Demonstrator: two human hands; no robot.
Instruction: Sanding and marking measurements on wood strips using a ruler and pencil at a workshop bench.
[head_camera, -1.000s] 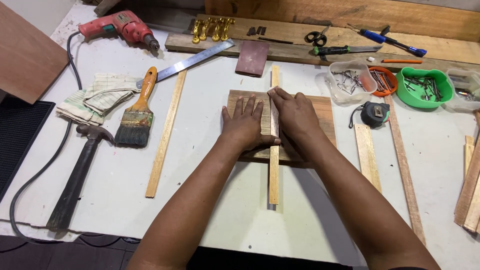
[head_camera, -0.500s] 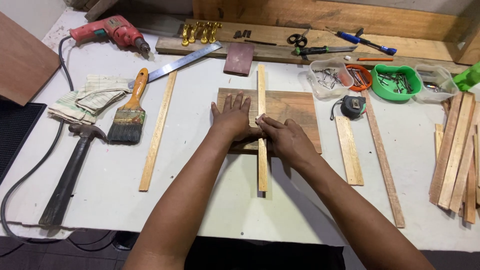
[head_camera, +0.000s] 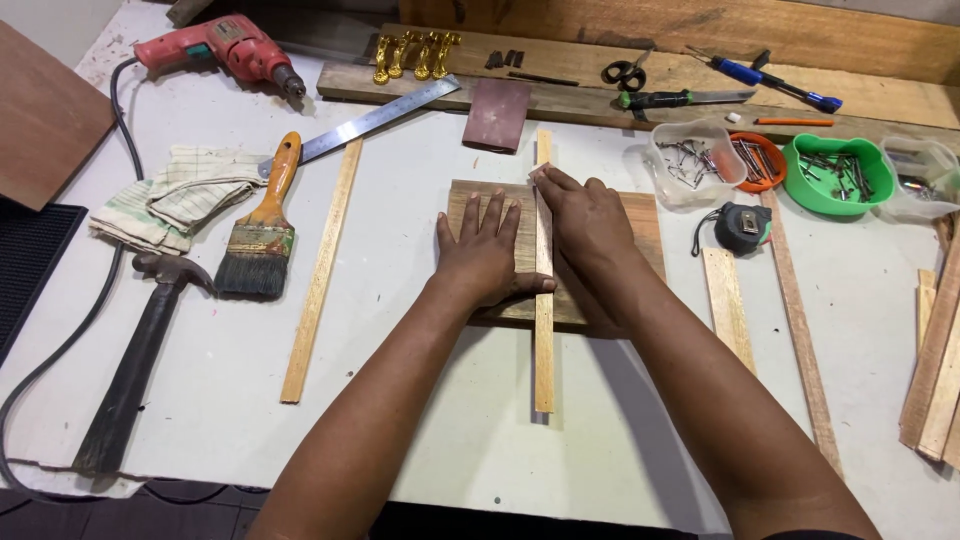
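Left hand (head_camera: 487, 255) lies flat, fingers apart, on the board (head_camera: 640, 235); right hand (head_camera: 585, 225) (grip hidden) covers the strip (head_camera: 543, 350).

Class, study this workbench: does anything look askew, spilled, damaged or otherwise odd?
Nothing is spilled or broken. The thin wooden strip under the left hand and right hand overhangs the board at both ends, and the steel ruler lies diagonally.

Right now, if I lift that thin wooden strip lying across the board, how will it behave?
The thin wooden strip looks light, since it is so slender. It may flex slightly, being long and narrow. Flat-sided, it probably won't roll, though it could slide on the wooden board.
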